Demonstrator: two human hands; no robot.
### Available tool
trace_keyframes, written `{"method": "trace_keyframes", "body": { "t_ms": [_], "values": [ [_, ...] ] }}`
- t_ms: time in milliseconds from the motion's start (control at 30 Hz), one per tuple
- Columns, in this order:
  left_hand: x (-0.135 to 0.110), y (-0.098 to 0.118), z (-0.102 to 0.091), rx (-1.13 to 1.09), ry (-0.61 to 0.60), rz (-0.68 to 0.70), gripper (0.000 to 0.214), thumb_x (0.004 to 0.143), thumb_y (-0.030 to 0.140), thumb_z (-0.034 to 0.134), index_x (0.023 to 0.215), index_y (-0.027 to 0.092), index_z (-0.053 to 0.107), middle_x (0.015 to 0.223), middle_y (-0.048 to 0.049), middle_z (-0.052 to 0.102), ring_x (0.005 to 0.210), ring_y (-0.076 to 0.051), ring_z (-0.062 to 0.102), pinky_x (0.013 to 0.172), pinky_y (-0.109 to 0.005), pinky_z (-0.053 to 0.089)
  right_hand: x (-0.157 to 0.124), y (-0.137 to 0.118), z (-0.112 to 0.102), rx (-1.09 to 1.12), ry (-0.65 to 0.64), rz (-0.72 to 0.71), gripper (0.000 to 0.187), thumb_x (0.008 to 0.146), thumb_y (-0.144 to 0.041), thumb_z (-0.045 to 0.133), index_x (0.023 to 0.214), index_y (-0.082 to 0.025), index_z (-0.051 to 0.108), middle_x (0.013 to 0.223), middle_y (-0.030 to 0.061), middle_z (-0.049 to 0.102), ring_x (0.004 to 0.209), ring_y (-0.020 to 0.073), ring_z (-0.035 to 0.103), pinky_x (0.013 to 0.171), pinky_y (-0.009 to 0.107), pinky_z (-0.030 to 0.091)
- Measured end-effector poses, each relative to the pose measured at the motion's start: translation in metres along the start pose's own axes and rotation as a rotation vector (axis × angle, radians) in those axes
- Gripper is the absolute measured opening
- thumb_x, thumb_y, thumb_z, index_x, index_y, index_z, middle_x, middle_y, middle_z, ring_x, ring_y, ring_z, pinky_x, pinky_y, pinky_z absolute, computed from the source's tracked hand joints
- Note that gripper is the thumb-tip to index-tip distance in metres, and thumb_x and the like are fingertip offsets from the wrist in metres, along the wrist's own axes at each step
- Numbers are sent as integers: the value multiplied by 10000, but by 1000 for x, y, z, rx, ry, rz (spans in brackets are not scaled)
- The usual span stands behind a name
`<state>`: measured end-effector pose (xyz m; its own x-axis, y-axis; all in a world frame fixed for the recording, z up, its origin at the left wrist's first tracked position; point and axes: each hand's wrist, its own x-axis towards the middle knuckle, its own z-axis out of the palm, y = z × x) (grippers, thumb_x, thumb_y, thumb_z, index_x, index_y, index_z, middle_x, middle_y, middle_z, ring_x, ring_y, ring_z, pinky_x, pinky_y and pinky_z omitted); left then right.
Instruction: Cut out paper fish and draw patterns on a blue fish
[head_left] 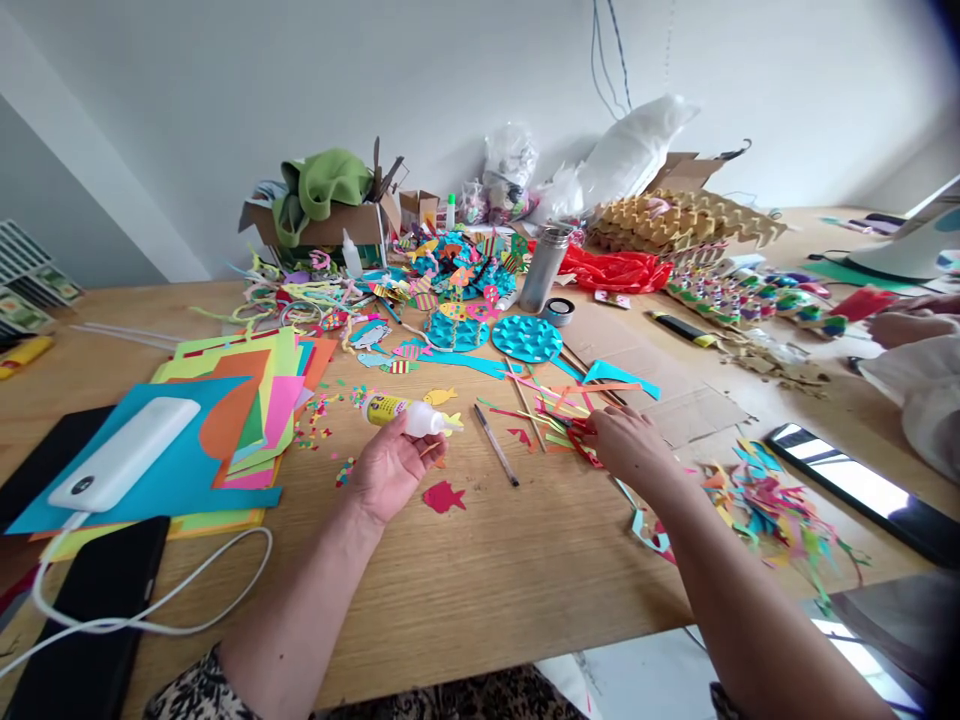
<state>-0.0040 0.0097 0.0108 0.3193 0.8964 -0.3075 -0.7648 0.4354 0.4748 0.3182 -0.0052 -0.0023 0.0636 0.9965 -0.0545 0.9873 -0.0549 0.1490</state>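
Observation:
My left hand grips a glue bottle with a yellow label, tipped on its side with its white nozzle pointing right. Below it on the wood lies a red paper fish; a yellow paper fish is just beyond the bottle. My right hand, seen from the back, has its fingers closed at the red handles of a pair of scissors. Its fingertips are partly hidden. Thin coloured paper strips lie around the scissors. Between my hands rests a pen.
Coloured paper sheets and a white power bank with a cable are on the left. Blue egg-carton discs and a metal flask stand behind. Paper scraps and a phone lie right, near another person's hand.

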Motion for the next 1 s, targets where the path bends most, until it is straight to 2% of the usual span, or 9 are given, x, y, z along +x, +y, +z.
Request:
{"method": "trace_keyframes", "body": {
  "t_ms": [100,300,500,600,667,733,800,900,1000],
  "values": [
    [0,0,0,-14,0,3,162,774,198,719,917,142,667,831,-73,715,727,-187,677,713,-327,578,-1,1,-4,-27,-25,22,146,882,-144,494,935,-125,629,1010,182,674,1027,304,586,768,349,373],
    [-1,-1,1,-19,12,-19,131,795,212,700,889,131,661,811,-74,708,689,-180,670,687,-318,579,1,4,-8,86,-13,107,186,960,-267,416,973,-149,560,961,175,676,946,289,619,720,334,378],
    [0,-1,1,-26,33,-19,136,804,225,701,900,136,661,798,-63,699,678,-169,665,687,-308,577,-2,3,-8,58,37,3,202,933,-329,473,903,-170,593,952,152,659,973,307,584,746,348,384],
    [0,-3,1,-33,31,-24,134,813,228,698,905,137,663,806,-65,700,684,-169,663,684,-305,574,-7,-21,-20,53,159,-45,194,927,-273,474,877,-157,622,1044,179,633,1042,321,551,799,365,393],
    [1,-4,1,-39,30,-29,127,822,231,692,898,132,664,800,-68,700,679,-168,661,677,-301,573,-10,-49,-29,173,166,-133,205,943,-274,460,878,-163,619,982,149,644,969,270,585,802,335,406],
    [1,-4,1,-46,37,-28,118,828,236,690,877,131,663,784,-65,698,674,-165,660,674,-297,572,-11,-80,-34,301,48,-258,187,940,-305,483,877,-176,603,940,116,666,859,226,621,735,304,420],
    [0,-3,1,-58,41,-21,129,835,255,687,860,132,663,765,-63,694,672,-168,661,677,-300,572,-11,-105,-35,295,-49,-282,184,925,-323,514,828,-182,582,866,120,679,802,238,638,668,309,408],
    [1,1,1,-92,43,-15,199,852,323,662,827,126,661,731,-76,685,682,-183,667,693,-317,576,-12,-120,-35,312,-39,-221,173,926,-242,486,772,-187,544,784,130,674,727,246,637,603,316,370],
    [2,5,0,-126,73,-15,253,879,350,614,807,112,660,741,-104,691,693,-187,672,707,-319,579,-21,-116,-43,610,22,-164,226,955,-303,434,758,-210,495,661,57,622,585,198,584,542,295,347]
  ]
}}
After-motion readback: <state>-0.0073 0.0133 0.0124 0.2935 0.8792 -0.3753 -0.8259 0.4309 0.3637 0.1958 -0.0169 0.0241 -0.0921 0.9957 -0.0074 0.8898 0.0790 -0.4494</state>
